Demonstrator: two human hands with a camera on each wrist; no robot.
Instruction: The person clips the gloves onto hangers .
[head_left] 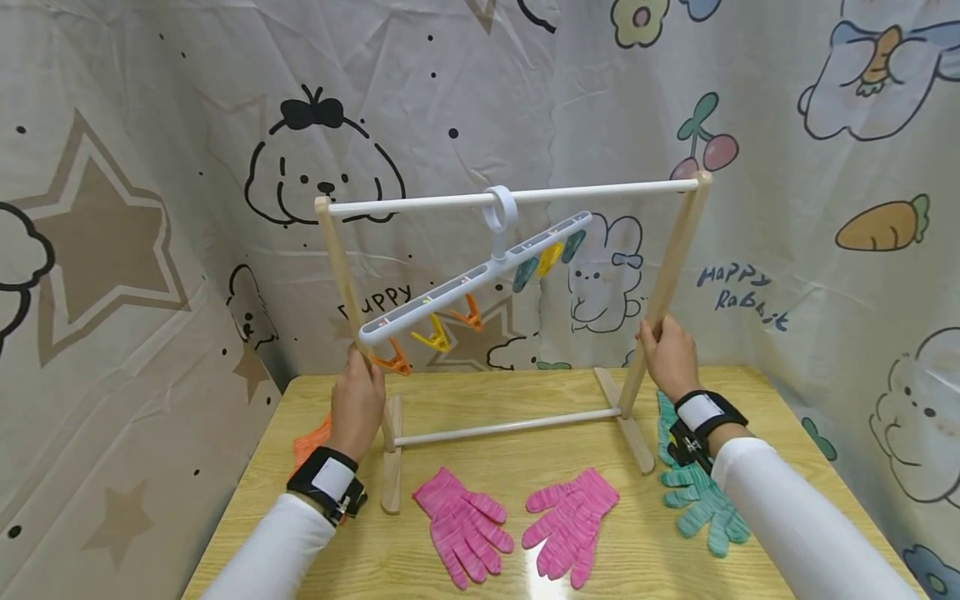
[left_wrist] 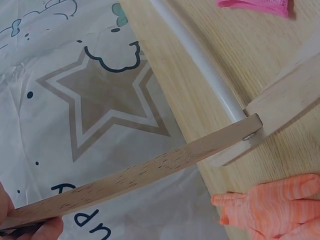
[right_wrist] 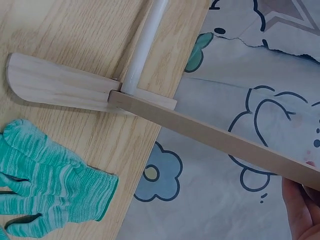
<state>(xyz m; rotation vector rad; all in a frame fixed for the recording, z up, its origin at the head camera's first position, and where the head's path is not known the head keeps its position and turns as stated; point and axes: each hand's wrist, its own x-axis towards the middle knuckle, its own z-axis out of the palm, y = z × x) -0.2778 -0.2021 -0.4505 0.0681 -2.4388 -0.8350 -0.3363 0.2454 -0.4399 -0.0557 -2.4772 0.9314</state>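
Observation:
A small drying rack with wooden side posts and white rods stands on the table. My left hand (head_left: 358,403) grips its left post (left_wrist: 145,172), and my right hand (head_left: 670,358) grips the right post (right_wrist: 215,137). From the top rod (head_left: 600,193) hangs a pale clip hanger (head_left: 450,287) by its ring, slanting down to the left. Several orange, yellow and teal clothes pegs (head_left: 432,335) dangle from it with nothing in them. Two pink gloves (head_left: 467,529) lie flat in front of the rack.
Teal gloves (head_left: 705,500) lie at the right beside the right foot (right_wrist: 60,82). An orange glove (left_wrist: 275,205) lies at the left, partly behind my left hand in the head view. A patterned cloth (head_left: 465,100) hangs behind the wooden table (head_left: 555,454).

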